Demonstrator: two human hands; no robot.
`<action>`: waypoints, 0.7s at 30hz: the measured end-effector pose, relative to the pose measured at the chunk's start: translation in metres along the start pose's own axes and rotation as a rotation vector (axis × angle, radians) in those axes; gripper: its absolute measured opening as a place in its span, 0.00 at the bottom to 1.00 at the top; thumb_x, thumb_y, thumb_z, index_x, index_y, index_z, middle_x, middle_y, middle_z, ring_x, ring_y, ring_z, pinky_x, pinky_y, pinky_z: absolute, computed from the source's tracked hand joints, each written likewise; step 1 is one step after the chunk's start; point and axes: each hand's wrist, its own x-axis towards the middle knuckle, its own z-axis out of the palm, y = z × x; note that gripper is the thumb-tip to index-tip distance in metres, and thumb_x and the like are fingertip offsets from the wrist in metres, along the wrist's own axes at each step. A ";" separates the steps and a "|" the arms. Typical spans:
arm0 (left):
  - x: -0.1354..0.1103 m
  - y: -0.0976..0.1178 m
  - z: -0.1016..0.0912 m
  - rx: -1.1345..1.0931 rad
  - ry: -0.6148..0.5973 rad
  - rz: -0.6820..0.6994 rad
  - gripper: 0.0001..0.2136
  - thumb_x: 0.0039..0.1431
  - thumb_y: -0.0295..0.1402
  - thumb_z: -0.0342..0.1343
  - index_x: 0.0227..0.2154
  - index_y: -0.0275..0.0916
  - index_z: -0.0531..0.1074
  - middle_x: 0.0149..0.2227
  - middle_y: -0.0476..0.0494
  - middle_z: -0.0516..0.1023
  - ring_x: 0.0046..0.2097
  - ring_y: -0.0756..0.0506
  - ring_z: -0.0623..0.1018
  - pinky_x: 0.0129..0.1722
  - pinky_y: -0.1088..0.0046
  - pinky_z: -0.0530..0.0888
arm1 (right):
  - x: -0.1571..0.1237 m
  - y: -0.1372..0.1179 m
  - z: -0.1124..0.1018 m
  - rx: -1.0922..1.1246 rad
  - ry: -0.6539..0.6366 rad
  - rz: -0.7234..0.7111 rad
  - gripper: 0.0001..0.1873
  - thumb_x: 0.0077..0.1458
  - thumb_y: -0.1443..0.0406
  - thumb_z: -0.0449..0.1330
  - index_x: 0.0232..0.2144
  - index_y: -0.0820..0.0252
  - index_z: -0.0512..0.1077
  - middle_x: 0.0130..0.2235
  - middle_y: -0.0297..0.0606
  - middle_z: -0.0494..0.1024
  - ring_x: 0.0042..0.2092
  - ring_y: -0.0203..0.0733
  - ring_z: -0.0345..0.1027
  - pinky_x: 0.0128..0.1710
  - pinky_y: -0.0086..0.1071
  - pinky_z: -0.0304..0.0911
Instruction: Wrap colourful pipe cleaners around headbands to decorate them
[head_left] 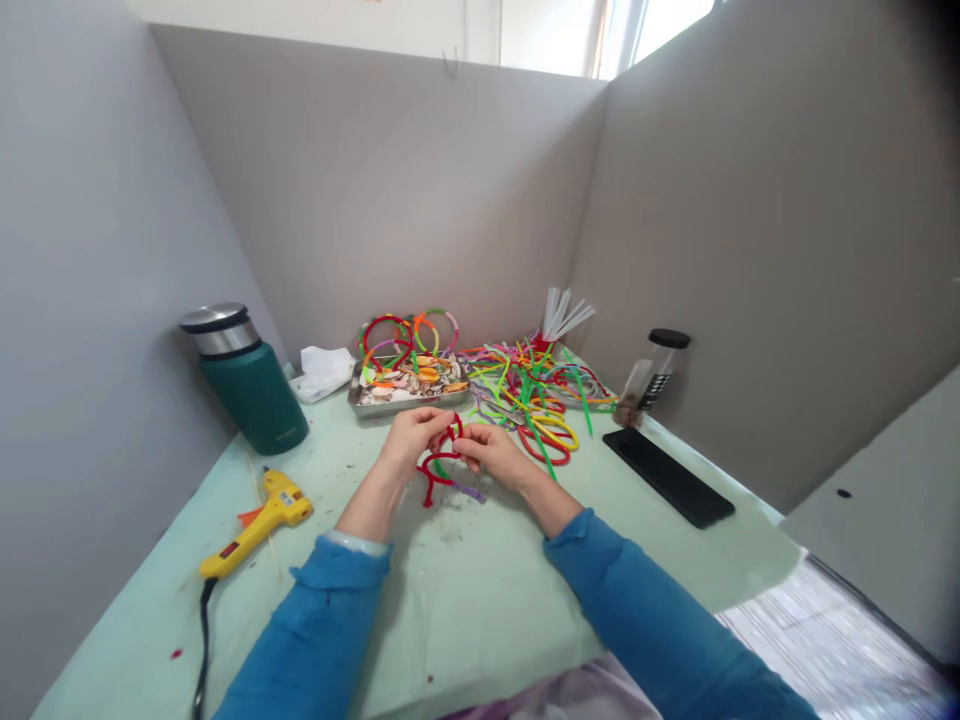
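Note:
Both my hands meet over the pale green table (465,590), pinching a red pipe cleaner (439,465) bent into a loop. My left hand (411,438) grips its upper left part with closed fingers. My right hand (487,450) pinches the right side of the loop. A short purple piece (470,491) lies on the table just under my right hand. A heap of coloured pipe cleaners (532,395) lies just beyond my hands to the right.
A metal tray (409,388) of shells and coloured rings stands behind my hands. A yellow glue gun (259,520) lies at the left, near a green thermos (251,385). A black phone (667,477) and a small jar (656,375) are at the right. Grey partitions enclose the table.

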 end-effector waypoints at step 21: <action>0.002 -0.014 0.000 1.091 -0.049 0.424 0.09 0.53 0.36 0.53 0.31 0.41 0.78 0.32 0.45 0.77 0.36 0.47 0.73 0.36 0.75 0.65 | 0.006 0.000 -0.008 -0.056 0.284 0.051 0.15 0.44 0.55 0.60 0.19 0.61 0.67 0.14 0.27 0.63 0.17 0.29 0.51 0.18 0.26 0.46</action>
